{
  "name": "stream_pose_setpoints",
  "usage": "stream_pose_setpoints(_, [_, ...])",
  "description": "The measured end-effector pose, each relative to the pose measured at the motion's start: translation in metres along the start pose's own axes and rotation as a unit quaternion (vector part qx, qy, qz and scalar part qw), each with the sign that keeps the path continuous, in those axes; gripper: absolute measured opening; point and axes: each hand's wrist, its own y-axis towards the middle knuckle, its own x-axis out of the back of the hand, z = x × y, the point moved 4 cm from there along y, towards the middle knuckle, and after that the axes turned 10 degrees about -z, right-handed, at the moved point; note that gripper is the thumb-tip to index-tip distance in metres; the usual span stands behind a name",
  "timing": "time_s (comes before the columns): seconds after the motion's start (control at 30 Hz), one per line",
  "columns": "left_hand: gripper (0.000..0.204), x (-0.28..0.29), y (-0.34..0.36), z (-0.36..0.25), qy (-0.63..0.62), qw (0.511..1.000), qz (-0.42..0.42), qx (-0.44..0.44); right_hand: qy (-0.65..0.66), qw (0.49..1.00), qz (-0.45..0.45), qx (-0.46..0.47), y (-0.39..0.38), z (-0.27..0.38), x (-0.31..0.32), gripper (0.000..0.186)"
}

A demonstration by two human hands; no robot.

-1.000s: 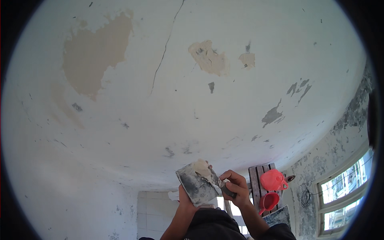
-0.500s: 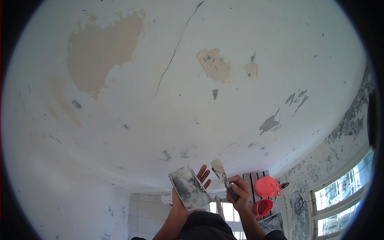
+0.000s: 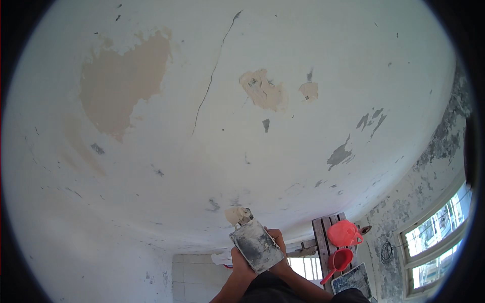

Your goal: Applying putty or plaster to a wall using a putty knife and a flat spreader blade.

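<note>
My left hand (image 3: 243, 263) grips the lower left edge of a flat rectangular putty board (image 3: 256, 246), smeared grey and white. Just past the board's far left corner shows the blade of a putty knife (image 3: 247, 217), loaded with a lump of cream putty (image 3: 234, 215). My right hand (image 3: 278, 245) is closed at the board's right side, its fingers partly behind it; the knife's handle is hidden there. Ahead spreads a white wall (image 3: 283, 166) with a large beige patch (image 3: 124, 83), smaller putty patches (image 3: 265, 92) and a long thin crack (image 3: 212, 76).
On the right, a slatted wooden bench (image 3: 321, 237) carries a red-pink jug (image 3: 343, 233) and a red dipper (image 3: 339, 259). A smeared dark tray (image 3: 352, 282) lies nearer me. Beyond are a coiled cable (image 3: 387, 251) and a window (image 3: 437, 232). White tiles (image 3: 197, 275) show at lower left.
My right hand has moved left to the board, carrying the putty knife behind it, so the handle is now hidden. The board has shifted right. The view has moved slightly too.
</note>
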Motion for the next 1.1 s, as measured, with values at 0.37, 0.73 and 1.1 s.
stream_pose_setpoints(0.37, [0.037, 0.012, -0.002, -0.012, 0.004, 0.994, -0.103, -0.035, 0.07, 0.99, -0.046, -0.115, -0.029, -0.004, -0.012, 0.055])
stream_pose_setpoints(0.73, [0.028, 0.03, -0.007, -0.056, 0.251, 0.923, -0.146, -0.253, 0.357, 0.908, -0.218, 0.014, 0.052, 0.037, 0.053, 0.04])
stream_pose_setpoints(1.1, [0.034, 0.039, -0.026, -0.067, 0.343, 0.903, -0.159, -0.205, 0.13, 0.934, -0.298, 0.15, 0.261, 0.163, 0.075, 0.021])
